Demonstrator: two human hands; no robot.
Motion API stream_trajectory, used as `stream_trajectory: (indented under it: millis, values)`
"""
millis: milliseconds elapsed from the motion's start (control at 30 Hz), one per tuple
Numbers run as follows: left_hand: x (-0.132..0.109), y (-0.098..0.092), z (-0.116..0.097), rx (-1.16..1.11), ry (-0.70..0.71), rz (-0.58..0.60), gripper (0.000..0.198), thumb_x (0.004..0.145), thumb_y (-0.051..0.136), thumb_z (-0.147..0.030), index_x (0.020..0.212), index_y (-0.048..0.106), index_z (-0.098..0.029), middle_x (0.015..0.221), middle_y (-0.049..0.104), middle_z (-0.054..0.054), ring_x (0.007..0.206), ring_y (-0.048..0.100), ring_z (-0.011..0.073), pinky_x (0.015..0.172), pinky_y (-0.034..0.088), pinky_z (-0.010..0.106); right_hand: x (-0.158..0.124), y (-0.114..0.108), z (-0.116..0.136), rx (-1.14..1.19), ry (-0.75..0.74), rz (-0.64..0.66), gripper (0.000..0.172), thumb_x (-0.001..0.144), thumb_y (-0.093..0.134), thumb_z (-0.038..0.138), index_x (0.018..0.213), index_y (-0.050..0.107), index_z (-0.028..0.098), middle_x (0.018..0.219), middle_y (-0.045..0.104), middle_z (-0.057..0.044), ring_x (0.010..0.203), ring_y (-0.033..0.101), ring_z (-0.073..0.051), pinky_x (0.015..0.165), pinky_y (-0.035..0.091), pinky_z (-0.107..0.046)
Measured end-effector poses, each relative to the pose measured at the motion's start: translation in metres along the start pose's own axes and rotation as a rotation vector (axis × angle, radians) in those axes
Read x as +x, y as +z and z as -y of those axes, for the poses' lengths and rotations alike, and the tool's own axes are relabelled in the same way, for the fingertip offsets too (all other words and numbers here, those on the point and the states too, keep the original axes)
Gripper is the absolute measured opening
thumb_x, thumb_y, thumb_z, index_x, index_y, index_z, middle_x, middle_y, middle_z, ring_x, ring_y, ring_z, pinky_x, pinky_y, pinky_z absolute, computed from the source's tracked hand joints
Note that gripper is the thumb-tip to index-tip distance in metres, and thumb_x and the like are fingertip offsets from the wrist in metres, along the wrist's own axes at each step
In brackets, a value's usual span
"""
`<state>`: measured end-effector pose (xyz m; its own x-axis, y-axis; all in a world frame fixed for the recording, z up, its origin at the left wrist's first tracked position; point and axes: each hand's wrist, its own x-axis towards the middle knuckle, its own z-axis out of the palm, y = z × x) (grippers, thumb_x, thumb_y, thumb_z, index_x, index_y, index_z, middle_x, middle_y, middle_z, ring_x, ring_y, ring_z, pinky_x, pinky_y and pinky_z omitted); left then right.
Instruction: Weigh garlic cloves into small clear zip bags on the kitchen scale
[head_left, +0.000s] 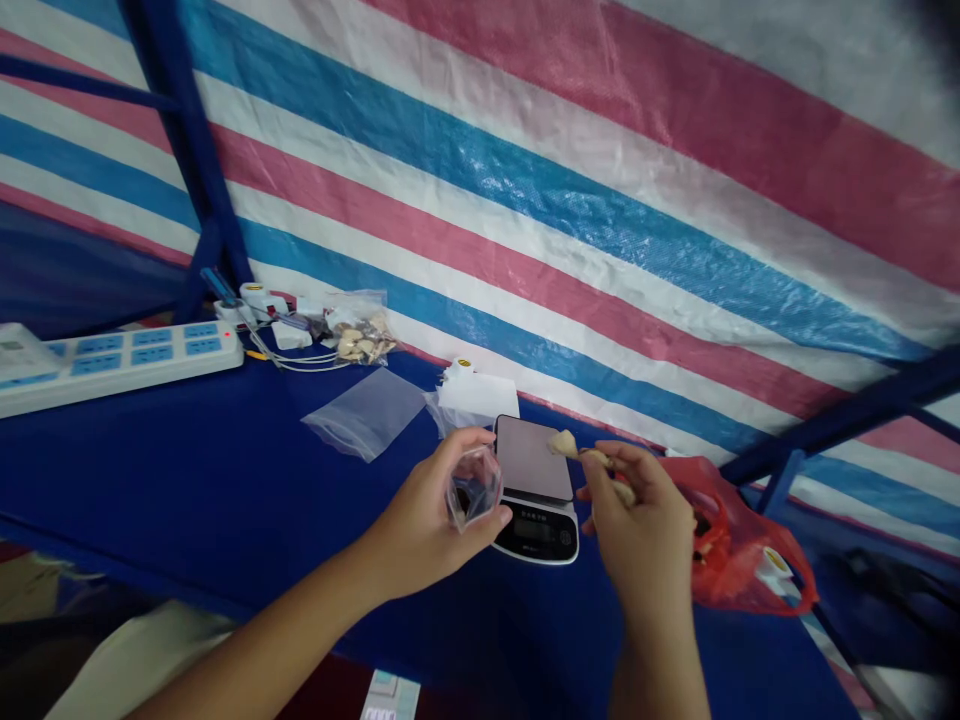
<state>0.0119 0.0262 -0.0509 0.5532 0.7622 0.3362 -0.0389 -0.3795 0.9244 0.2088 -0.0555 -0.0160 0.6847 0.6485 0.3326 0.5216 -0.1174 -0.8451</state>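
My left hand (420, 520) is wrapped round a small clear plastic bag (475, 480), its mouth held open and facing up. Something dark shows at the bottom of the bag, too small to name. My right hand (645, 520) pinches a few pale, dried-looking pieces (564, 444), one sticking out to the left over the right edge of the scale plate; their kind is unclear. Between my hands sits a digital kitchen scale (532, 460) with a grey plate and a dark display, partly covered by my left thumb.
A red plastic bag (742, 540) lies right of my right hand. Flat clear zip bags (367, 410) lie behind my left hand. Further left are a filled bag of pale pieces (367, 340), cables and a long power strip (127, 360). Striped sheeting (480, 220) hangs behind the blue table (225, 470).
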Motion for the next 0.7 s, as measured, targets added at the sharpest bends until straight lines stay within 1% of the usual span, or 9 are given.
stream_trajectory:
  millis: [133, 200, 267, 367, 433, 467, 567, 633, 700]
  values:
    - [0.001, -0.001, 0.003, -0.042, 0.006, 0.005, 0.051, 0.086, 0.071, -0.033, 0.130, 0.045, -0.028, 0.108, 0.062, 0.004, 0.104, 0.063, 0.0193, 0.100, 0.048, 0.040, 0.027, -0.002, -0.048, -0.416, 0.036, -0.032, 0.029, 0.085, 0.059, 0.040, 0.100, 0.072, 0.018, 0.089, 0.076, -0.011, 0.071, 0.071, -0.025, 0.064, 0.053, -0.034]
    - [0.003, -0.002, 0.003, -0.122, -0.009, 0.012, 0.050, 0.086, 0.071, -0.035, 0.128, 0.045, -0.027, 0.106, 0.061, 0.003, 0.102, 0.063, 0.0184, 0.099, 0.048, 0.040, 0.034, -0.008, -0.062, -0.497, 0.068, 0.015, 0.028, 0.084, 0.058, 0.036, 0.098, 0.073, 0.018, 0.087, 0.076, -0.012, 0.072, 0.071, -0.026, 0.068, 0.052, -0.036]
    - [0.006, -0.004, 0.003, -0.216, -0.038, 0.020, 0.049, 0.086, 0.071, -0.037, 0.126, 0.044, -0.026, 0.105, 0.060, 0.003, 0.100, 0.063, 0.0181, 0.097, 0.050, 0.039, 0.034, -0.015, -0.063, -0.491, 0.104, 0.050, 0.030, 0.082, 0.061, 0.037, 0.102, 0.073, 0.018, 0.089, 0.076, -0.013, 0.071, 0.071, -0.026, 0.065, 0.051, -0.035]
    - [0.007, -0.007, -0.001, -0.274, -0.052, 0.071, 0.051, 0.085, 0.072, -0.037, 0.127, 0.043, -0.026, 0.104, 0.059, 0.003, 0.102, 0.063, 0.0181, 0.098, 0.050, 0.038, 0.020, -0.021, -0.035, -0.335, 0.135, 0.023, 0.034, 0.085, 0.064, 0.046, 0.104, 0.071, 0.019, 0.083, 0.074, -0.009, 0.057, 0.066, -0.022, 0.053, 0.048, -0.032]
    - [0.003, -0.007, -0.007, -0.230, -0.047, 0.166, 0.054, 0.086, 0.072, -0.035, 0.131, 0.042, -0.027, 0.104, 0.061, 0.002, 0.104, 0.063, 0.0187, 0.101, 0.049, 0.039, 0.003, -0.018, -0.005, -0.051, 0.101, 0.021, 0.038, 0.089, 0.063, 0.055, 0.101, 0.069, 0.019, 0.072, 0.069, -0.004, 0.048, 0.059, -0.017, 0.046, 0.045, -0.028]
    - [0.000, -0.006, -0.011, -0.192, -0.055, 0.233, 0.056, 0.085, 0.072, -0.034, 0.133, 0.042, -0.028, 0.106, 0.062, 0.002, 0.105, 0.063, 0.0193, 0.101, 0.049, 0.039, -0.006, -0.014, 0.009, 0.124, 0.067, 0.016, 0.039, 0.091, 0.062, 0.056, 0.100, 0.068, 0.019, 0.072, 0.067, -0.002, 0.049, 0.059, -0.015, 0.044, 0.044, -0.026]
    - [-0.009, 0.003, -0.027, -0.097, -0.099, 0.403, 0.062, 0.082, 0.074, -0.030, 0.136, 0.043, -0.030, 0.113, 0.065, 0.003, 0.106, 0.064, 0.0214, 0.093, 0.052, 0.038, -0.031, 0.001, 0.043, 0.465, -0.071, -0.044, 0.028, 0.097, 0.060, 0.049, 0.098, 0.065, 0.021, 0.078, 0.064, 0.000, 0.059, 0.063, -0.012, 0.050, 0.049, -0.022]
    - [-0.013, 0.010, -0.035, -0.114, -0.100, 0.442, 0.064, 0.081, 0.075, -0.027, 0.136, 0.043, -0.030, 0.116, 0.065, 0.004, 0.105, 0.065, 0.0214, 0.091, 0.052, 0.036, -0.042, 0.010, 0.054, 0.519, -0.128, -0.048, 0.023, 0.100, 0.058, 0.043, 0.097, 0.065, 0.022, 0.079, 0.064, 0.001, 0.064, 0.065, -0.011, 0.057, 0.053, -0.021]
    - [-0.014, 0.018, -0.040, -0.182, -0.084, 0.429, 0.065, 0.082, 0.075, -0.025, 0.138, 0.042, -0.030, 0.118, 0.065, 0.004, 0.107, 0.064, 0.0205, 0.093, 0.052, 0.035, -0.048, 0.015, 0.056, 0.504, -0.139, 0.015, 0.022, 0.102, 0.056, 0.042, 0.100, 0.066, 0.022, 0.085, 0.068, -0.001, 0.072, 0.068, -0.012, 0.064, 0.057, -0.023]
